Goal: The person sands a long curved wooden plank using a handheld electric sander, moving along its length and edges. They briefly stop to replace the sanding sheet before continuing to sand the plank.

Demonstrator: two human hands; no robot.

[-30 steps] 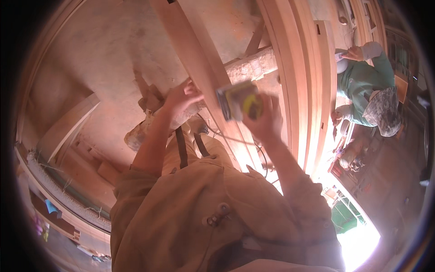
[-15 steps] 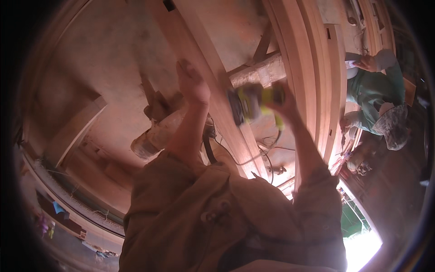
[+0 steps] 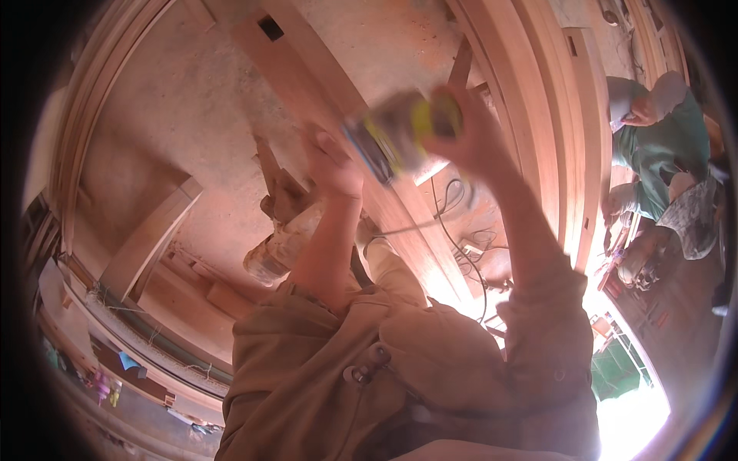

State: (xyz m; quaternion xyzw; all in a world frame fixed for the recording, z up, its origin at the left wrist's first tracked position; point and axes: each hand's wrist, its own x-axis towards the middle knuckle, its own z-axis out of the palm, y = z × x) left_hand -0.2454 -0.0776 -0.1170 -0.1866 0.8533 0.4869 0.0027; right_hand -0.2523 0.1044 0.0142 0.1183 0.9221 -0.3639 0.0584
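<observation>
In my right hand [image 3: 469, 131] is a green-and-grey power sander [image 3: 400, 134], blurred by motion, its flat dark pad turned toward the left. It is over a long wooden beam [image 3: 323, 84] that runs from the upper left toward me and has a dark rectangular mortise near its far end. My left hand [image 3: 334, 165] is at the beam's left edge, fingers loosely curled and apart, holding nothing that shows. Whether it touches the wood is hard to tell. A dark cord [image 3: 415, 228] runs below the sander.
Several long planks [image 3: 530, 92] stand side by side on the right. Beyond them a person in a green top [image 3: 665, 146] bends over. A wood piece [image 3: 150, 238] lies at left, near a dusty log-like support [image 3: 280, 246]. Loops of cable [image 3: 461, 200] lie on the floor.
My right hand has moved the sander up and to the left, tilting it. My left hand has shifted slightly down and right in the picture. The whole view has shifted a little.
</observation>
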